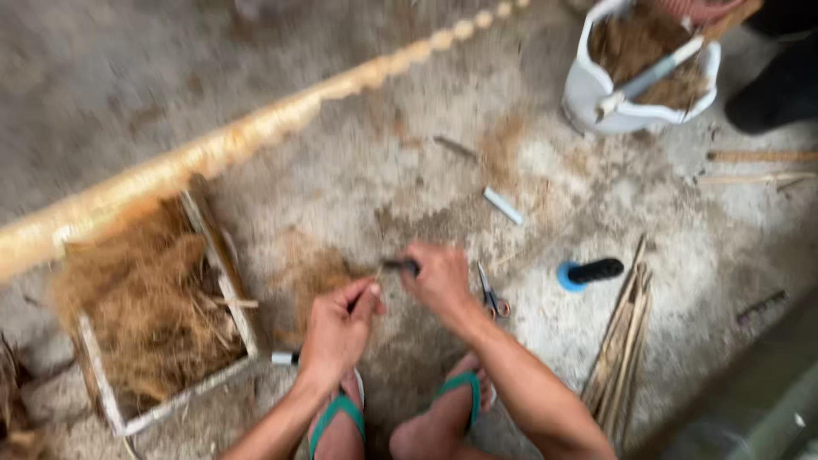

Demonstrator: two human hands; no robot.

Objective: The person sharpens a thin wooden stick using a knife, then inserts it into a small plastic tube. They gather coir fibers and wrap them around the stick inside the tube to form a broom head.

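My left hand (339, 325) is closed with its fingertips pinching something thin, too blurred to name. My right hand (439, 279) grips a small dark tool (399, 265) just to the right of the left fingertips. Both hands meet above a patch of brown fibre (317, 274) on the concrete floor. A long fibre-wrapped pole (230, 145) runs diagonally from the left edge to the top centre. My feet in green sandals (467, 388) stand below the hands.
A wooden crate (228, 281) full of brown fibre sits at the left. Scissors (492, 298), a blue spool with a black handle (588, 273), a white stick (504, 205) and a bundle of bamboo sticks (622, 341) lie to the right. A white bucket (596, 89) of fibre stands top right.
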